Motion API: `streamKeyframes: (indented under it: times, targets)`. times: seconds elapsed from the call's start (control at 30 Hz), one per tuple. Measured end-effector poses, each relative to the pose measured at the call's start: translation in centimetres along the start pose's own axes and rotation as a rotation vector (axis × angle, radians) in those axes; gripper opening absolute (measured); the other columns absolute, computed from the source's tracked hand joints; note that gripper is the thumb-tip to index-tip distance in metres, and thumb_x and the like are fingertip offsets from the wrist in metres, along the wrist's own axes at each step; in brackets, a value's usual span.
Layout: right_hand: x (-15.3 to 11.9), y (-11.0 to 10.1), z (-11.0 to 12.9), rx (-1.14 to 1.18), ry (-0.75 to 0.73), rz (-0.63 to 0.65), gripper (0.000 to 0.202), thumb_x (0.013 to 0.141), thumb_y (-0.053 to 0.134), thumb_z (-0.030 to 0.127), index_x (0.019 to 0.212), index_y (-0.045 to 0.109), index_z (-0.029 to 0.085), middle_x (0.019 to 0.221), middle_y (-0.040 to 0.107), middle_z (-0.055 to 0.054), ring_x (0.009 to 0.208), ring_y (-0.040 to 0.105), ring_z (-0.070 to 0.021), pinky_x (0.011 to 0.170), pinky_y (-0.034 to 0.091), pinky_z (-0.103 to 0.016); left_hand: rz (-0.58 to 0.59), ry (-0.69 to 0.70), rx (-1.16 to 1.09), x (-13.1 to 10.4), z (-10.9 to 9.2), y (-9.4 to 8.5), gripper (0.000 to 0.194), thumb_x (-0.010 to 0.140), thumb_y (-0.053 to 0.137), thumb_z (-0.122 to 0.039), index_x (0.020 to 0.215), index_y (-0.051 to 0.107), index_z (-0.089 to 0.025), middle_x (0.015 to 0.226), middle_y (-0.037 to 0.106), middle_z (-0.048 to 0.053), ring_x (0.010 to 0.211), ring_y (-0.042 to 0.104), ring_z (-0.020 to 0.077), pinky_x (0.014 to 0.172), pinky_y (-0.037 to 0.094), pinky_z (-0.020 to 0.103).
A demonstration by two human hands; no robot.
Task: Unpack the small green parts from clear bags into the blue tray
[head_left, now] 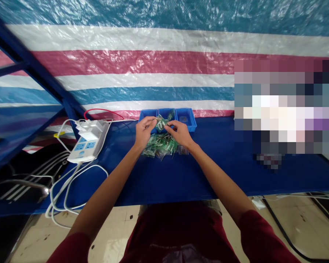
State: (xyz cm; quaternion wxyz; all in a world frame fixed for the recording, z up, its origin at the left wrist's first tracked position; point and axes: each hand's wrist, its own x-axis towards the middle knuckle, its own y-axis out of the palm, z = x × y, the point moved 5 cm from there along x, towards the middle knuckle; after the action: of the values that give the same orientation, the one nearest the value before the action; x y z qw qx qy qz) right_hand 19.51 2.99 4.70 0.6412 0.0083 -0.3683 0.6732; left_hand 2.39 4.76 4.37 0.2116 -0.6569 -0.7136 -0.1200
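A small clear packet with green and white contents (161,124) is held up between both hands, in front of the blue bins. My left hand (144,132) pinches its left edge between thumb and fingers. At its right edge, my right hand (180,133) grips it the same way. Below the hands, a pile of similar clear and green packets (163,145) lies on the blue table (164,182). Behind are three joined blue bins (192,122); a green packet (171,115) shows in the middle one, and a small clear packet (184,119) lies in the right one.
On the left of the table stands a white power strip (89,146) with plugged-in adapters and looping white cables (67,182). A striped plastic sheet (142,62) hangs behind. Blue metal frame bars (44,78) cross at left. The right side is partly pixelated.
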Motion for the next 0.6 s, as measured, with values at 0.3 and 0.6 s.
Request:
streamKeyframes:
  times: [0.3,0.6]
  targets:
    - [-0.7,-0.3,-0.9,-0.114,-0.043,-0.012,0.021,0.090,0.053,0.031,0.075,0.062,0.019,0.073,0.063,-0.002,0.064,0.053,-0.0146,0.066,0.038,-0.027,0.186,-0.128,0.006,-1.5,0.8,0.9,0.041,0.070,0.074,-0.049,0.092,0.069,-0.015,0.080,0.070,0.004,0.073,0.065,0.0180,0.066,0.053,0.028]
    - [-2.3,-0.2,-0.8,-0.105,-0.014,-0.038,0.015,0.089,0.054,0.030,0.087,0.065,0.019,0.075,0.067,-0.002,0.063,0.057,-0.0151,0.066,0.042,-0.026,0.289,-0.136,-0.008,-2.4,0.3,1.8,0.029,0.069,0.076,-0.041,0.077,0.066,-0.014,0.068,0.067,0.002,0.059,0.063,0.0149,0.057,0.052,0.026]
